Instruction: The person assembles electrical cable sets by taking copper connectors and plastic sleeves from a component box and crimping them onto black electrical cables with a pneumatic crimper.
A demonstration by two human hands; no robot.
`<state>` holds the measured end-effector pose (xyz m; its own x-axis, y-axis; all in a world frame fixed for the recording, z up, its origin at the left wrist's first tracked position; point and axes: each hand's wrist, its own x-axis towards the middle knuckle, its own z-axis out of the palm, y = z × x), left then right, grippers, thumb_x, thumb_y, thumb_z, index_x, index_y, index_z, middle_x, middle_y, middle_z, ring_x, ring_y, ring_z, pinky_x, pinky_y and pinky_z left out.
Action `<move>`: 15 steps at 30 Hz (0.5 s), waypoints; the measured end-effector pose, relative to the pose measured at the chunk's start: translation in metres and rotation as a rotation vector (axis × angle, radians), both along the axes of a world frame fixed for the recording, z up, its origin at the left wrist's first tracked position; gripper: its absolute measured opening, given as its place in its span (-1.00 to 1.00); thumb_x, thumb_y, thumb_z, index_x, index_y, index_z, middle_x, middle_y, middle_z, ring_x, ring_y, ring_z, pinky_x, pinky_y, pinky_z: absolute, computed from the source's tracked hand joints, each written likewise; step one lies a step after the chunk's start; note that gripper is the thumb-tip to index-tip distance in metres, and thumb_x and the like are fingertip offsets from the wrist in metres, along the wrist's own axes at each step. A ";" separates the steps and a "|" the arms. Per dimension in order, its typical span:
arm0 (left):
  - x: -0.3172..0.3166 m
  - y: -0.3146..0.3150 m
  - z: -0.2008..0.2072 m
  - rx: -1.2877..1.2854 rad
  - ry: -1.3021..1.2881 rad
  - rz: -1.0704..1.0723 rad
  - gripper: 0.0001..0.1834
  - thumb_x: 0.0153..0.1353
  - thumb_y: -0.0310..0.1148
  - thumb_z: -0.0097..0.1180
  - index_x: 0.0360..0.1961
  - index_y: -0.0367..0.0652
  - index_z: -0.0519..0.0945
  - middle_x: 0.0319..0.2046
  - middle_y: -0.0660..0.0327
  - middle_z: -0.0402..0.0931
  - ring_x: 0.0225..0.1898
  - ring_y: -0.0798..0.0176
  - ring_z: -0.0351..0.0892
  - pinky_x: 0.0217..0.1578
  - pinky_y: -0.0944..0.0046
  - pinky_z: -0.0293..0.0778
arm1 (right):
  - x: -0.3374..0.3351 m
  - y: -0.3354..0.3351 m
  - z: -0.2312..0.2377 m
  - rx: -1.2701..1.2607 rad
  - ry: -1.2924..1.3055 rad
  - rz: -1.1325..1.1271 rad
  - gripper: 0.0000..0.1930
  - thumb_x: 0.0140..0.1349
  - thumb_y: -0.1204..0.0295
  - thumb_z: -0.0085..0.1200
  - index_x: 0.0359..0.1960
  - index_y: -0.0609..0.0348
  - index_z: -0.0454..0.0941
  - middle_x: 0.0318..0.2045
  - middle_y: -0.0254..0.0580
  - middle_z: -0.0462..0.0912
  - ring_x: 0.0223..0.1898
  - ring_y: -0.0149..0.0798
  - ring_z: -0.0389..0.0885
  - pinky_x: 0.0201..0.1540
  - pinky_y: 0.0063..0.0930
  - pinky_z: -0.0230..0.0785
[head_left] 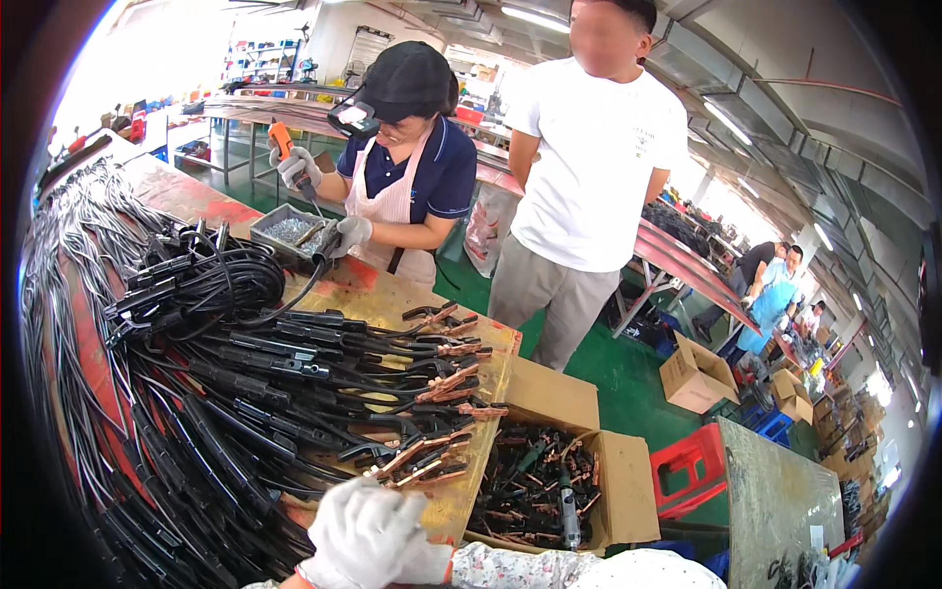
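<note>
At the lower edge, my left hand in a white glove lies against my gloved right hand, with its fingers curled. Whatever it grips, if anything, is hidden. The right hand comes from a flowered sleeve, and its fingers are covered. Just beyond both hands, black welding electrode holders with copper jaws lie in a row on the worktable, jaws toward the right edge. Their black cables run off to the left. A coiled bundle of cable rests on the holders farther back.
A cardboard box of copper-jawed parts, with a powered screwdriver on top, stands beyond the table's right edge. Across the table a co-worker holds an orange screwdriver over a screw tray. Another person stands beside them. A red stool stands at right.
</note>
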<state>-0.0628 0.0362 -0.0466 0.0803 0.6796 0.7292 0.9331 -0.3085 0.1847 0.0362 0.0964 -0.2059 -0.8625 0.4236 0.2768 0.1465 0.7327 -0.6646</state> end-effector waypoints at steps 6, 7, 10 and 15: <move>-0.006 -0.044 0.019 -0.515 0.099 0.023 -0.85 0.05 -0.28 0.24 -0.41 -0.10 0.60 -0.47 0.19 0.54 -0.30 0.09 0.57 -0.01 0.09 0.48 | -0.022 -0.025 -0.043 0.022 0.169 0.098 -0.53 0.12 0.12 0.18 -0.03 0.18 0.48 -0.28 -0.01 0.63 -0.26 0.10 0.64 -0.21 -0.11 0.49; -0.020 -0.052 0.012 -0.739 0.469 0.066 -0.64 -0.13 -0.19 0.26 -0.28 -0.11 0.61 -0.49 0.26 0.52 -0.39 0.19 0.57 -0.16 0.07 0.47 | -0.022 -0.023 -0.032 0.019 0.170 0.100 -0.53 0.12 0.12 0.18 -0.03 0.18 0.48 -0.28 -0.01 0.63 -0.26 0.10 0.64 -0.21 -0.11 0.49; -0.040 -0.076 0.000 -0.525 0.343 0.121 -0.61 -0.15 -0.13 0.30 -0.33 -0.17 0.62 -0.52 0.23 0.53 -0.38 0.16 0.59 -0.19 0.08 0.44 | -0.024 -0.018 0.049 0.089 -0.246 0.097 -0.54 0.23 0.14 0.08 0.03 0.21 0.45 -0.30 -0.01 0.62 -0.27 0.10 0.64 -0.24 -0.12 0.50; -0.051 -0.094 -0.009 -0.545 0.402 0.096 -0.62 -0.23 -0.07 0.34 -0.50 -0.16 0.61 -0.55 0.23 0.51 -0.38 0.11 0.58 -0.16 0.05 0.44 | -0.010 -0.003 0.067 0.052 -0.132 0.133 -0.61 0.38 0.11 -0.07 0.01 0.15 0.50 -0.35 0.05 0.67 -0.31 0.13 0.66 -0.26 -0.03 0.48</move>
